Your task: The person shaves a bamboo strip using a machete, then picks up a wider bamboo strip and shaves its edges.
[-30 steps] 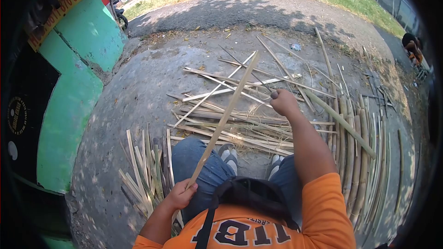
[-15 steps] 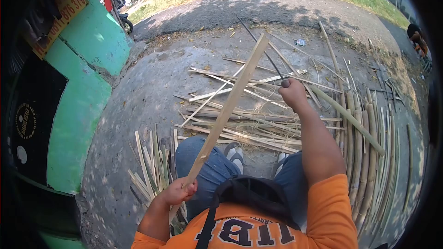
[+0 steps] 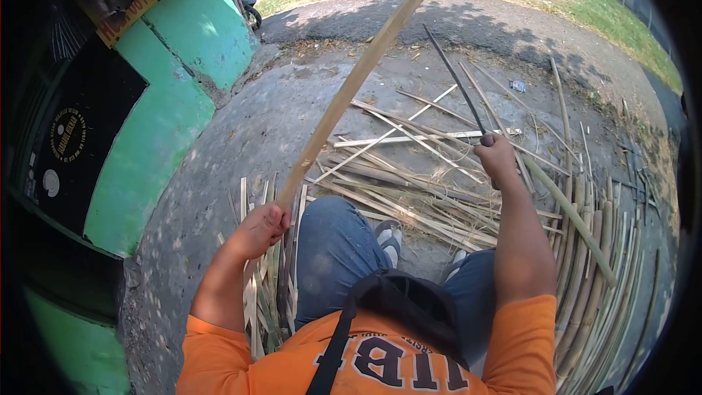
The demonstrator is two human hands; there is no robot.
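Note:
My left hand (image 3: 259, 231) is closed around the lower end of a long flat bamboo slat (image 3: 355, 88), which rises steeply and leans to the right, its top over the far grass. In my closed right hand (image 3: 499, 159) is the handle of a long dark machete (image 3: 457, 79), its thin blade pointing up and away. Blade and slat are apart. Ahead of my knees, split bamboo strips (image 3: 431, 208) lie crisscrossed on the ground, below and left of my right hand. Another bundle of strips (image 3: 252, 300) lies beneath my left forearm.
Several bamboo poles (image 3: 585, 271) lie along the right side, with one green pole (image 3: 563, 201) slanting across them. A green wall (image 3: 164, 110) stands on the left. Beyond the concrete ground (image 3: 219, 153) are a shaded road (image 3: 351, 22) and grass.
My left hand has moved up and left, lifting the slat away from the machete. My right hand still grips the machete. The view has turned somewhat to the left.

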